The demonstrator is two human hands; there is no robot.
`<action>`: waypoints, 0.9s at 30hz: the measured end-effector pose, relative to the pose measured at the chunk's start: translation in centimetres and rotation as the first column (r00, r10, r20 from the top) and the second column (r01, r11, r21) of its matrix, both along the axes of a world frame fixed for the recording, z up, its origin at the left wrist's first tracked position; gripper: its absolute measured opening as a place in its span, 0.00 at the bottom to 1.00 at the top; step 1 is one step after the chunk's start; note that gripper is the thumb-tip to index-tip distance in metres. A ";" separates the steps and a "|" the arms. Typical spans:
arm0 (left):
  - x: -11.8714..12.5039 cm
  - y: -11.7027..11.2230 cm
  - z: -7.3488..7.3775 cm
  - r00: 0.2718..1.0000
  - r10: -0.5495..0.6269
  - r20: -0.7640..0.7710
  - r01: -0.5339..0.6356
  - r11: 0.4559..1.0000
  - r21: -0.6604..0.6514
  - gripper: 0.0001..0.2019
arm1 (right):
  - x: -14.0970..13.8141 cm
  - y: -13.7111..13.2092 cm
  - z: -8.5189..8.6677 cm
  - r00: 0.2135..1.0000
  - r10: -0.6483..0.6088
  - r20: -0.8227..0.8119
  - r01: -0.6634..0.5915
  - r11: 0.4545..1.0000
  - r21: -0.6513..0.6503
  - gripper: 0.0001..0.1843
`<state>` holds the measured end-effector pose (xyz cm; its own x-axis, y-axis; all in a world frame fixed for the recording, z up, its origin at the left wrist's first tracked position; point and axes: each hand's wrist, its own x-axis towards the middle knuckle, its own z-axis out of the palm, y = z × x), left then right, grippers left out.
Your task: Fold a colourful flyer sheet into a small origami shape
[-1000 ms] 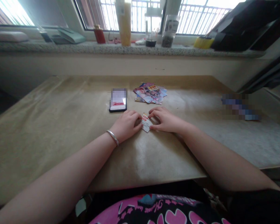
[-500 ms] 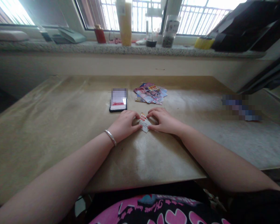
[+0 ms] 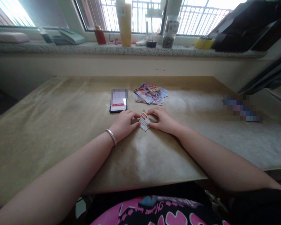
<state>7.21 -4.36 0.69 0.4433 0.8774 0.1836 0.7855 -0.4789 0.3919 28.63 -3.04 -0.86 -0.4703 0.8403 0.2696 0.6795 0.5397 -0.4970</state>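
A small folded piece of printed paper (image 3: 144, 122), white with red marks and a pointed top, lies at the table's middle between both hands. My left hand (image 3: 126, 122), with a silver bangle at the wrist, pinches its left edge with thumb and fingers. From the other side my right hand (image 3: 162, 120) grips the right edge in the same way. Just beyond the left hand is a phone (image 3: 119, 104) with a lit, partly blurred screen. Behind the paper rests a loose pile of colourful printed sheets (image 3: 151, 93).
The pale table (image 3: 61, 125) runs back to a wall below a granite windowsill (image 3: 84, 48). On the sill stand a red-capped bottle (image 3: 100, 36), a tall yellow bottle (image 3: 125, 26), a jar (image 3: 170, 32) and a yellow object (image 3: 204, 43). A blurred bluish item (image 3: 242, 107) lies far right.
The folded paper has turned slightly and shifted a little away from me, its point now rising higher between the fingers. Both hands moved with it, still holding its edges.
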 end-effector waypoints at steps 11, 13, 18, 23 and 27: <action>0.2 1.0 -0.8 0.971 -0.001 0.238 0.027 0.994 -0.106 0.11 | 0.2 1.4 -1.0 0.997 0.002 -0.076 0.001 1.000 0.030 0.19; 0.2 1.1 -0.9 0.968 -0.020 0.249 0.044 0.995 -0.092 0.11 | 0.2 1.5 -1.1 0.996 0.020 -0.085 -0.016 0.999 0.049 0.17; 0.0 1.1 -0.8 0.971 -0.058 0.232 0.076 0.995 -0.068 0.17 | 0.1 1.4 -0.9 0.993 0.064 -0.097 -0.053 0.992 0.117 0.13; -0.1 1.2 -0.5 0.988 -0.108 0.109 0.112 0.993 -0.026 0.11 | 0.2 0.9 0.0 0.995 0.098 0.021 -0.100 0.987 0.126 0.07; -0.3 1.3 -0.6 0.986 -0.163 0.020 0.163 0.986 0.028 0.09 | 0.2 0.7 0.5 0.986 0.153 0.067 -0.158 0.984 0.080 0.03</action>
<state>6.91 -3.03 0.12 0.5756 0.7885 0.2167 0.6875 -0.6101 0.3938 28.81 -2.37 -0.32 -0.6110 0.7311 0.3036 0.6113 0.6794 -0.4058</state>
